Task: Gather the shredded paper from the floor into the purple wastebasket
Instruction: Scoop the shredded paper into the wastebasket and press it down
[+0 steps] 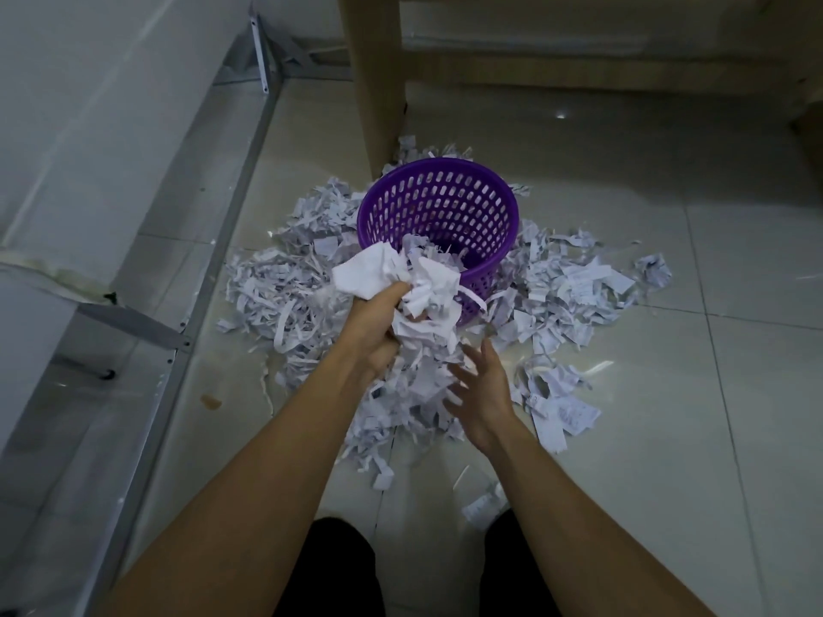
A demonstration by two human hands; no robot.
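Note:
The purple wastebasket (438, 202), perforated and upright, stands on the tiled floor in the middle of the view. Shredded paper (574, 287) lies scattered all around it. My left hand (374, 327) grips a big wad of crumpled paper (409, 282), held up at the basket's near rim. My right hand (483, 389) hovers over the paper pile just in front of the basket, fingers spread and holding nothing. Some scraps show inside the basket behind the wad.
A wooden table leg (378, 82) stands right behind the basket on the left. A metal frame rail (231, 207) runs along the wall at left. My knees (343, 567) in dark trousers are at the bottom edge. Bare tile (712, 416) lies to the right.

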